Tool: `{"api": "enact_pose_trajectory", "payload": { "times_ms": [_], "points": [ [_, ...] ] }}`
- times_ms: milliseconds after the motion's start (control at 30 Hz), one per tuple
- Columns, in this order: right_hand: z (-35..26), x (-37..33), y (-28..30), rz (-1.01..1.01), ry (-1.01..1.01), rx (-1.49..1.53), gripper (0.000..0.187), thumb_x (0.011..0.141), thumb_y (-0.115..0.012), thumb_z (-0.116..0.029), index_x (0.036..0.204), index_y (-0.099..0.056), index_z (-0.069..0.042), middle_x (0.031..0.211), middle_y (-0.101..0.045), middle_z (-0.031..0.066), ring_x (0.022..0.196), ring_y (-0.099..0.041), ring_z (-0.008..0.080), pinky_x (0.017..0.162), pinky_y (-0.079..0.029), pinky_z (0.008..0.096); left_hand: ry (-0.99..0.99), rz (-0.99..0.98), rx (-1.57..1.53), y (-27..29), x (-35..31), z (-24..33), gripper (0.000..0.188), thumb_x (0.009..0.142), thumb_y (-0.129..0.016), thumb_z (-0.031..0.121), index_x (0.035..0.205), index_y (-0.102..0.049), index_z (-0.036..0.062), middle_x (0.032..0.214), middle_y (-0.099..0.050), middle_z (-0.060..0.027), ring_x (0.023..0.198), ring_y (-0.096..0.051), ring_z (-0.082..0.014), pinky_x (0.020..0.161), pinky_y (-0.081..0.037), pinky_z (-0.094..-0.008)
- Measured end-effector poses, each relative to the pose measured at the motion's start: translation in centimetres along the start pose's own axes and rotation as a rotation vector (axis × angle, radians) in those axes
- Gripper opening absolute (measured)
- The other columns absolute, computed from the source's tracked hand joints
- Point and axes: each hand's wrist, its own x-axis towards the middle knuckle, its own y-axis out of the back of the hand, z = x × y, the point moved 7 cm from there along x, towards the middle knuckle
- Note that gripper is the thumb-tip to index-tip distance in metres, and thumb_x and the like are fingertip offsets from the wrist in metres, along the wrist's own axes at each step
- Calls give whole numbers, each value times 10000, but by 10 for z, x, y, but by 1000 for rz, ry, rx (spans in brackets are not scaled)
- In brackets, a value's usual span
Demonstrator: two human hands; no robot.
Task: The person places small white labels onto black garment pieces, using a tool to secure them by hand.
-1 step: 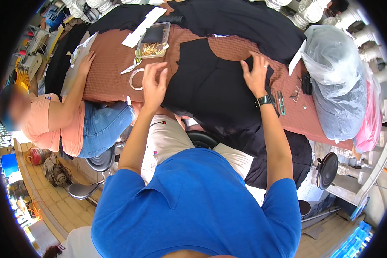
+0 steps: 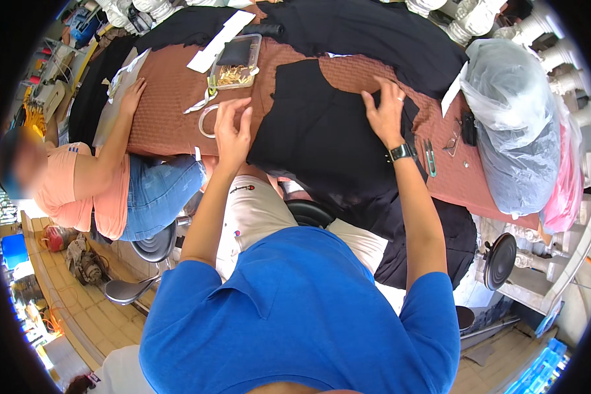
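A piece of black fabric point(image 2: 322, 131) lies spread on the brown quilted table cover, its near end hanging over the front edge toward my lap. My left hand point(image 2: 232, 138) is open beside the fabric's left edge, fingers raised and slightly curled, holding nothing. Over the fabric's upper right part, my right hand point(image 2: 386, 118) is open with thumb and fingers apart; whether its fingertips touch the cloth I cannot tell. Thread snips point(image 2: 429, 157) with green handles lie right of my right wrist. A white tape roll point(image 2: 207, 121) rests just left of my left hand.
A clear plastic box point(image 2: 236, 62) with small gold-coloured pieces stands at the back left, near a white strip point(image 2: 220, 41). More black fabric point(image 2: 374, 29) covers the far side. A large plastic-wrapped bundle point(image 2: 513, 125) stands at right. Another person's hand point(image 2: 133, 93) rests on the table at left.
My right hand has shifted slightly left over the fabric. My left hand has moved a little left and down. The fabric lies almost as before.
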Motion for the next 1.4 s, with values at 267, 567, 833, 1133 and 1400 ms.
{"api": "enact_pose_trajectory", "payload": {
  "times_ms": [267, 567, 833, 1133, 1400],
  "points": [
    [-108, 56, -86, -141, 151, 276, 349, 898, -703, -228, 1205, -649, -71, 1140, -618, 163, 1080, -529, 397, 945, -454, 489, 38, 44, -47, -1, -36, -23, 208, 930, -646, -22, 1130, -679, 22, 1074, -605, -89, 837, -622, -156, 744, -522, -278],
    [-177, 131, -187, -310, 209, 215, 283, 899, -669, -216, 1145, -697, -77, 1108, -670, 164, 1086, -562, 419, 926, -472, 541, -62, 115, 112, -14, -41, -29, 223, 932, -656, 23, 1153, -634, 4, 1099, -607, -173, 940, -631, -309, 809, -531, -376],
    [-198, 152, -244, -358, 268, -52, 171, 842, -751, -236, 940, -782, -99, 1010, -711, 121, 1059, -596, 349, 870, -468, 479, -47, 109, 134, -10, -46, -27, 231, 897, -662, 38, 1125, -634, 17, 1104, -619, -168, 1027, -604, -359, 900, -488, -433],
    [-191, 150, -259, -429, 272, -147, 119, 886, -671, -116, 995, -661, -69, 1002, -727, 118, 1002, -660, 339, 855, -488, 479, -101, 126, 156, -8, -46, -29, 254, 868, -678, 26, 1117, -631, 26, 1056, -620, -135, 940, -605, -335, 832, -493, -418],
    [-174, 160, -244, -547, -11, 327, 132, 937, -588, -97, 975, -541, 20, 890, -733, 156, 900, -728, 327, 782, -562, 418, -87, 111, 133, -8, -46, -31, 245, 878, -670, 32, 1119, -632, 25, 1050, -618, -131, 949, -602, -331, 841, -493, -418]
  ]
}}
